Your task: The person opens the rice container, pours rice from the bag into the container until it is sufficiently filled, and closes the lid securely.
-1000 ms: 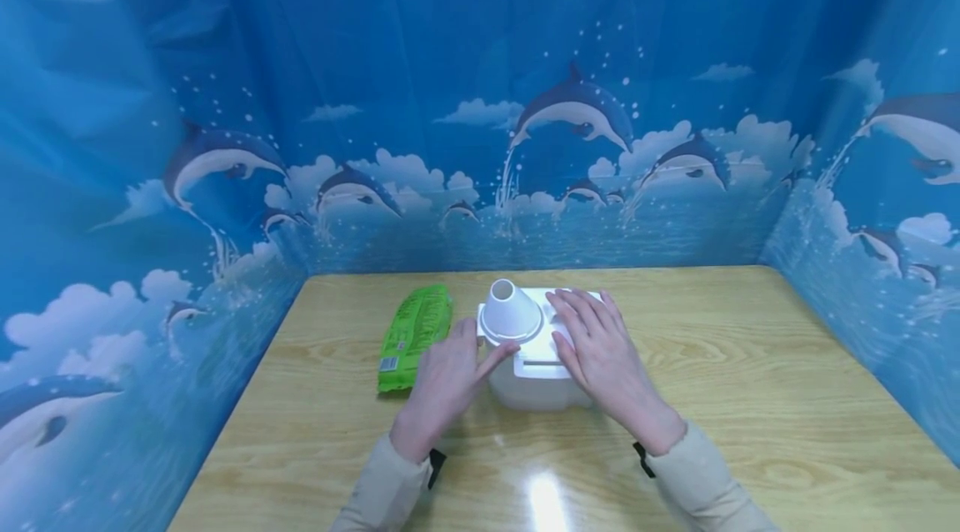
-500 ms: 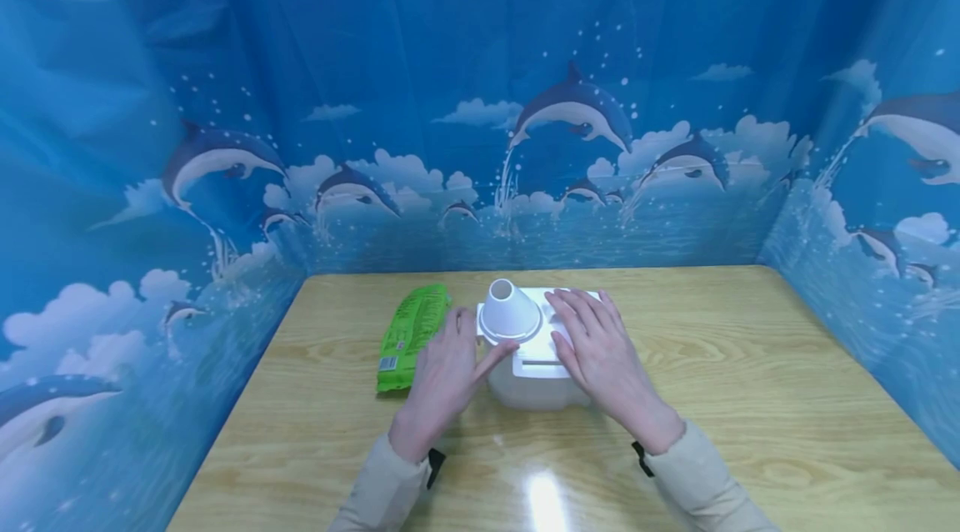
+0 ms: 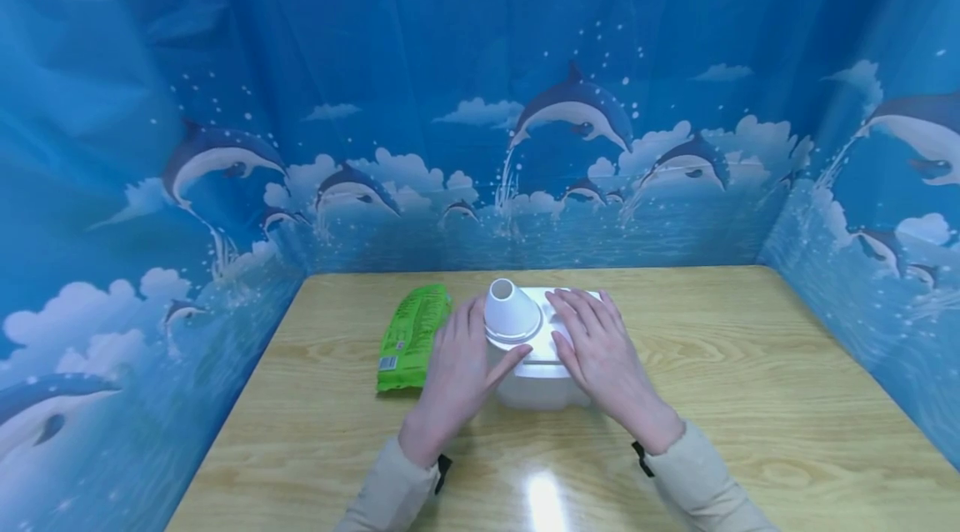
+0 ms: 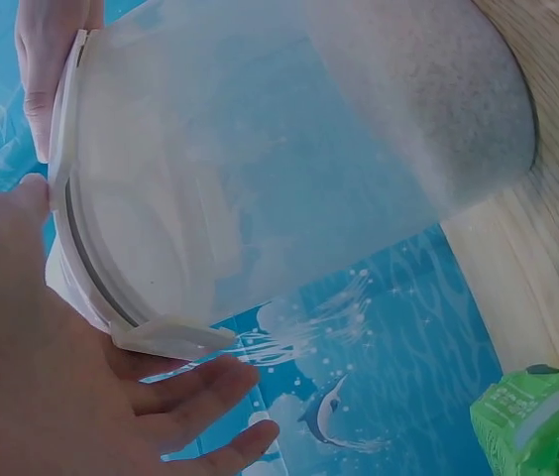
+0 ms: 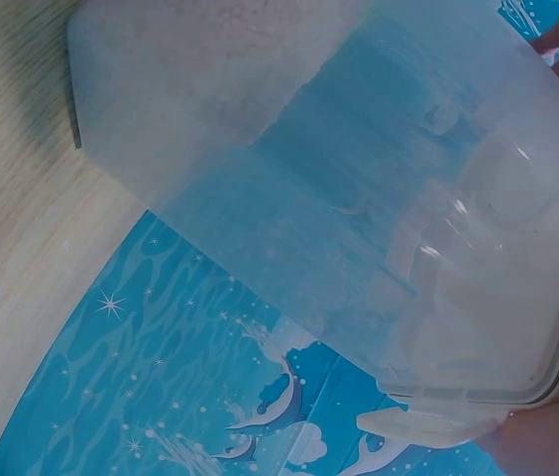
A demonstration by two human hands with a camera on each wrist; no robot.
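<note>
A translucent plastic container [image 3: 542, 394] stands upright on the table, with pale, fine-grained contents [image 4: 448, 99] in its lower part. Its white lid [image 3: 543, 350] carries a cone-shaped spout [image 3: 512, 312]. My left hand [image 3: 459, 365] is at the lid's left side, thumb along the front edge. In the left wrist view its fingers extend beside a side latch [image 4: 175, 337] that sticks outward. My right hand [image 3: 598, 348] rests on the lid's right part with fingers extended. Low in the right wrist view, another latch [image 5: 423, 426] sticks out from the rim.
A green printed bag [image 3: 412, 340] lies on the wooden table [image 3: 750, 399], left of the container and close to my left hand. Behind the table hangs a blue dolphin-print curtain [image 3: 420, 98], which also runs along both sides.
My left hand lifts slightly off the lid's left edge, then shifts right and covers that edge and part of the spout's base. The right hand stays on the lid.
</note>
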